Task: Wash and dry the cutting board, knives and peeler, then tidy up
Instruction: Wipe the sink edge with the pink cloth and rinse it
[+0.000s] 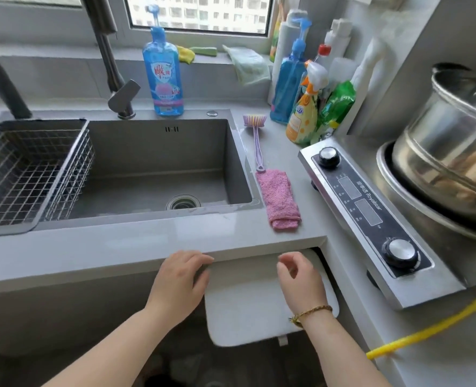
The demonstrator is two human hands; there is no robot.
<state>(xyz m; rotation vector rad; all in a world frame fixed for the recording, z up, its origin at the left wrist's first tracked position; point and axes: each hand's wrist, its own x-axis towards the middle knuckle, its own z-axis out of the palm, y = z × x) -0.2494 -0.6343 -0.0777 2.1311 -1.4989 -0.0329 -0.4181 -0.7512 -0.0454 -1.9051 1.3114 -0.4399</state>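
A white cutting board (pixel 245 311) sits below the front edge of the counter (pixel 119 247), with its top end tucked under the counter. My left hand (pixel 183 277) is at the board's upper left edge, fingers curled round it. In front of the board's upper right part, my right hand (pixel 298 277) hovers with loosely curled fingers and holds nothing that I can see. No knives or peeler are in view.
The sink (pixel 158 152) has a wire basket (pixel 21 174) at its left. A pink cloth (pixel 278 199) and a brush (pixel 256 135) lie right of it. A dish soap bottle (pixel 162 71) stands behind. At right are a cooktop (pixel 365 208), a steel pot (pixel 454 141) and a yellow hose (pixel 427 328).
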